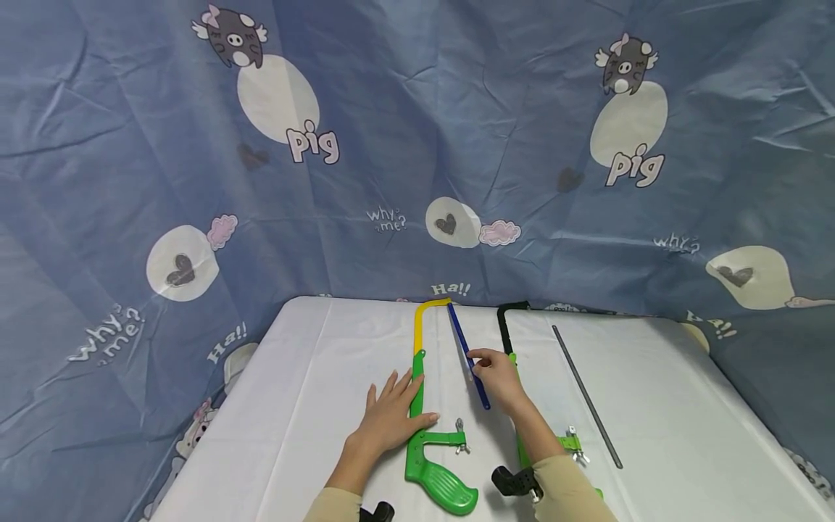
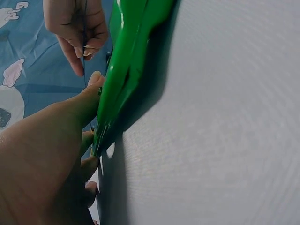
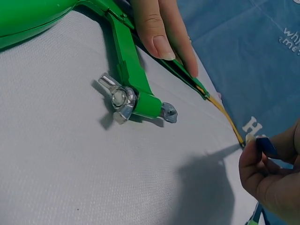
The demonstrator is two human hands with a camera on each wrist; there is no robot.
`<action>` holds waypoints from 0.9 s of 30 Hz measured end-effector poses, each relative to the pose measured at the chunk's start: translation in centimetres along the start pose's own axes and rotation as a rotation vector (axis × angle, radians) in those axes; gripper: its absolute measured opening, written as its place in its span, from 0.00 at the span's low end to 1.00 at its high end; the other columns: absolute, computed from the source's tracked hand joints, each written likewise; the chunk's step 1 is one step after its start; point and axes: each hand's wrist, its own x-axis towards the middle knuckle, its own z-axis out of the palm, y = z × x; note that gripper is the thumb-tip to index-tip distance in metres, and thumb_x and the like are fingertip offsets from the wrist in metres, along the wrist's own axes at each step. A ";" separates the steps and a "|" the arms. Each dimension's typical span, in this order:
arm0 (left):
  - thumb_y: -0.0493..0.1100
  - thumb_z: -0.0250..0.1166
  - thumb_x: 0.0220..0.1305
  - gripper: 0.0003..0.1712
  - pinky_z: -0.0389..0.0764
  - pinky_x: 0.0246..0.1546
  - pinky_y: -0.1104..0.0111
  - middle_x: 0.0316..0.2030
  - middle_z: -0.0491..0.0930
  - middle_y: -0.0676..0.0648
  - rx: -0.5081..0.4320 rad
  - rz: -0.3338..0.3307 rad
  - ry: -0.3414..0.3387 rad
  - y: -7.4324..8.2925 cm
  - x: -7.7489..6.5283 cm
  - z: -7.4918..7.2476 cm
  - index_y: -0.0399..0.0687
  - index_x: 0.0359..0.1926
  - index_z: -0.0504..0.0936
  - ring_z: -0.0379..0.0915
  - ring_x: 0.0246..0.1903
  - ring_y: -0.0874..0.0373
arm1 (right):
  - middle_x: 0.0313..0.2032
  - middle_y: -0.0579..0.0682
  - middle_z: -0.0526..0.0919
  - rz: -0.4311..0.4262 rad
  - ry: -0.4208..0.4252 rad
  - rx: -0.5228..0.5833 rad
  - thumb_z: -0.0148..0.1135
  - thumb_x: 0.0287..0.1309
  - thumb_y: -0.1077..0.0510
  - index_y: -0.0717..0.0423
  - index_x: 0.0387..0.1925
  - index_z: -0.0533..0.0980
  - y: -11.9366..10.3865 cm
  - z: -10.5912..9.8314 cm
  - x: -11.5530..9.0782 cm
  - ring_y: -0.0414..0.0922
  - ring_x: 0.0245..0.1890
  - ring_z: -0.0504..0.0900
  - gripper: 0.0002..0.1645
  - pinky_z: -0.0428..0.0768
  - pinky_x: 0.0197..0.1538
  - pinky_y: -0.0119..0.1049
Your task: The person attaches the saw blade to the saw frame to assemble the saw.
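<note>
I watch the person's left grip (image 1: 389,417) lying spread and released, its straight fingers resting on the green frame of a hacksaw (image 1: 417,404), the thumb reaching across to the other side. The right grip (image 1: 497,377) is pinching a blue blade (image 1: 462,339) between thumb and fingers, below its middle. The blade's far end meets the tip of the saw's yellow front piece (image 1: 419,326); I can't quite make out whether it is hooked there. Its near end is free, slanting away from the green bracket (image 1: 443,438), which carries a metal wing nut (image 1: 462,449) just in front of the handle (image 1: 449,489). The saw lies on the white surface (image 1: 326,377). To its right I see a second saw, black and green (image 1: 505,333), partly hidden by the right forearm, and beyond that a grey blade (image 1: 586,395) lying apart. A blue printed cloth (image 1: 391,145) hangs behind.
</note>
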 end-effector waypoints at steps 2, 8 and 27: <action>0.72 0.58 0.63 0.48 0.42 0.71 0.32 0.77 0.56 0.45 -0.001 0.001 -0.001 0.0 0.0 0.0 0.56 0.76 0.60 0.43 0.78 0.40 | 0.34 0.54 0.81 0.004 0.007 -0.012 0.57 0.60 0.69 0.61 0.52 0.82 -0.1 0.1 -0.1 0.44 0.32 0.74 0.19 0.72 0.32 0.32; 0.71 0.58 0.63 0.47 0.42 0.71 0.32 0.77 0.56 0.45 0.004 0.002 -0.003 0.0 -0.2 0.0 0.56 0.76 0.59 0.44 0.78 0.39 | 0.33 0.54 0.81 0.037 -0.001 0.012 0.58 0.59 0.69 0.62 0.52 0.82 -0.3 0.3 -0.5 0.41 0.27 0.73 0.19 0.70 0.28 0.30; 0.75 0.56 0.62 0.49 0.41 0.72 0.33 0.78 0.54 0.47 0.035 -0.008 -0.005 -0.4 0.5 0.4 0.59 0.77 0.58 0.43 0.78 0.41 | 0.29 0.51 0.76 0.052 -0.239 0.185 0.65 0.52 0.71 0.63 0.62 0.73 0.8 -0.2 -2.1 0.43 0.24 0.73 0.33 0.75 0.29 0.36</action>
